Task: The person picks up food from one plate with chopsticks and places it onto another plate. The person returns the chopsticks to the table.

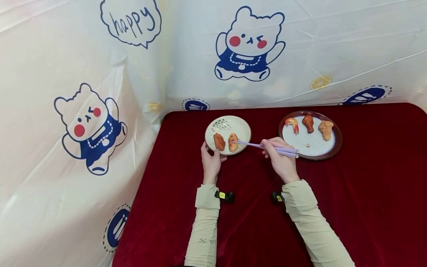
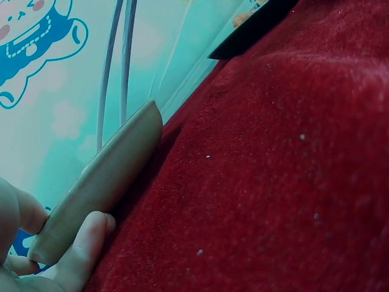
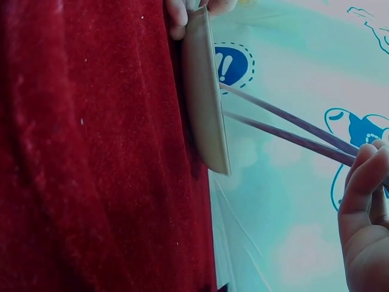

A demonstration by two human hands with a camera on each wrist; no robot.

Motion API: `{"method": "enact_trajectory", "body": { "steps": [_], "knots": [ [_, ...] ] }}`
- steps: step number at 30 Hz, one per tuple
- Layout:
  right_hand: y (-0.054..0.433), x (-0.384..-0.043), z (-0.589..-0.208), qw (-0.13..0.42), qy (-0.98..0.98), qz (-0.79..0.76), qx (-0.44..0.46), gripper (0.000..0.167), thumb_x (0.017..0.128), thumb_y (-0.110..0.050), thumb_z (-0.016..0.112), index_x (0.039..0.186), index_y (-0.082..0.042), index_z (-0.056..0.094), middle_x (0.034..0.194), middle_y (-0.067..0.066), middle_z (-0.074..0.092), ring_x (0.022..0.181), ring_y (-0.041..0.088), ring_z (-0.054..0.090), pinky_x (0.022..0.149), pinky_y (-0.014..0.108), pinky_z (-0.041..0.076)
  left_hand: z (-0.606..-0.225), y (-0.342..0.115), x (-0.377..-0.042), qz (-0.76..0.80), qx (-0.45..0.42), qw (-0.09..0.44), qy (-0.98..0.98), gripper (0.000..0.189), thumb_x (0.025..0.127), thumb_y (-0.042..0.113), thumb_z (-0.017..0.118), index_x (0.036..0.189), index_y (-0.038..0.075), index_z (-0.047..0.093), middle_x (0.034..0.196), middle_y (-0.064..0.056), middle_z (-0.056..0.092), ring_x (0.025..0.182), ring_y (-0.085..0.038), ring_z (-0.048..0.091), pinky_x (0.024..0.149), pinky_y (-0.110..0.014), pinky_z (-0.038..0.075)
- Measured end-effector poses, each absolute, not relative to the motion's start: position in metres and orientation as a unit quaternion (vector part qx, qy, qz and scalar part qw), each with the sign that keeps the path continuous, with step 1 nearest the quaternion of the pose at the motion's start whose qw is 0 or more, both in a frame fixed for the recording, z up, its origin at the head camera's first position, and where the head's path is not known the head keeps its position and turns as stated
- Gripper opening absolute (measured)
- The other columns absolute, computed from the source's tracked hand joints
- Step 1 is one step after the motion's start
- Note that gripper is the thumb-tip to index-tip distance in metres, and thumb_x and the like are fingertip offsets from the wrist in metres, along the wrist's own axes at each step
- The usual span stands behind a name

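The left hand [image 1: 211, 165] grips the near-left rim of a small white plate [image 1: 241, 128], thumb at the top edge and fingers underneath; the left wrist view shows the pinch on the plate's side [image 2: 100, 176]. Two browned pieces, like chicken wings, lie on that plate: a darker one [image 1: 219, 141] on the left and a lighter one [image 1: 233, 142] on the right. In the right hand [image 1: 281, 159] is a pair of lilac chopsticks [image 1: 251, 144], their tips at the lighter piece. The right wrist view catches the chopsticks [image 3: 285, 125] reaching over the plate's rim, which hides the tips.
To the right stands a larger brown-rimmed plate [image 1: 307, 146] with a shrimp [image 1: 293, 125], a drumstick [image 1: 308, 123], a fried chicken piece [image 1: 325, 130] and a small crumb. Dark red cloth [image 1: 250, 230] covers the table. A printed white curtain [image 1: 197, 48] rises behind and left.
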State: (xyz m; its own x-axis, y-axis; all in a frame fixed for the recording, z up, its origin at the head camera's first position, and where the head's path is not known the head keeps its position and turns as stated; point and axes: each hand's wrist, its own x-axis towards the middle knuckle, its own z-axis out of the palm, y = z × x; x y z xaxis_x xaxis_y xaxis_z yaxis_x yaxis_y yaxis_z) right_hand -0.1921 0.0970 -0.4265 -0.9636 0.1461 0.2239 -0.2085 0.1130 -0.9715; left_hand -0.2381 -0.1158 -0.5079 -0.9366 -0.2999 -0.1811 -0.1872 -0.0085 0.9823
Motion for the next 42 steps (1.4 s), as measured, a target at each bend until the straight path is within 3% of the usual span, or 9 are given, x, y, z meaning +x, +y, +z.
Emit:
{"method": "enact_trajectory", "body": {
  "steps": [9, 17, 27, 42],
  "knots": [
    [0.103, -0.202, -0.445, 0.153, -0.729, 0.667, 0.024, 0.025, 0.093, -0.016, 0.064, 0.089, 0.007, 0.074, 0.08, -0.005, 0.062, 0.063, 0.005, 0.059, 0.055, 0.017, 0.054, -0.506, -0.115, -0.238, -0.689, 0.17, 0.043, -0.703, 0.067, 0.096, 0.008, 0.047, 0.154, 0.018, 0.016, 0.152, -0.012, 0.026, 0.073, -0.021, 0.066, 0.067, -0.03, 0.063],
    [0.112, -0.206, -0.448, 0.17, -0.712, 0.681, 0.016, 0.028, 0.093, -0.019, 0.064, 0.089, 0.008, 0.073, 0.08, -0.009, 0.064, 0.064, 0.005, 0.061, 0.056, 0.016, 0.054, -0.507, -0.116, -0.238, -0.691, 0.169, 0.043, -0.701, 0.066, 0.096, 0.008, 0.047, 0.154, 0.019, 0.016, 0.152, -0.012, 0.026, 0.078, -0.025, 0.067, 0.069, -0.031, 0.063],
    [0.119, -0.209, -0.449, 0.193, -0.699, 0.689, 0.009, 0.025, 0.093, -0.013, 0.064, 0.093, 0.011, 0.072, 0.08, -0.01, 0.066, 0.062, 0.004, 0.062, 0.054, 0.015, 0.053, -0.506, -0.116, -0.238, -0.693, 0.172, 0.042, -0.699, 0.067, 0.096, 0.007, 0.047, 0.154, 0.019, 0.016, 0.152, -0.011, 0.026, 0.076, -0.023, 0.067, 0.069, -0.031, 0.063],
    [0.127, -0.206, -0.44, 0.219, -0.681, 0.699, -0.003, 0.032, 0.092, -0.019, 0.065, 0.091, 0.012, 0.072, 0.079, -0.012, 0.069, 0.061, 0.005, 0.062, 0.053, 0.014, 0.053, -0.506, -0.115, -0.237, -0.694, 0.169, 0.044, -0.699, 0.067, 0.096, 0.007, 0.047, 0.154, 0.018, 0.016, 0.151, -0.011, 0.027, 0.075, -0.023, 0.067, 0.068, -0.031, 0.063]
  ]
}}
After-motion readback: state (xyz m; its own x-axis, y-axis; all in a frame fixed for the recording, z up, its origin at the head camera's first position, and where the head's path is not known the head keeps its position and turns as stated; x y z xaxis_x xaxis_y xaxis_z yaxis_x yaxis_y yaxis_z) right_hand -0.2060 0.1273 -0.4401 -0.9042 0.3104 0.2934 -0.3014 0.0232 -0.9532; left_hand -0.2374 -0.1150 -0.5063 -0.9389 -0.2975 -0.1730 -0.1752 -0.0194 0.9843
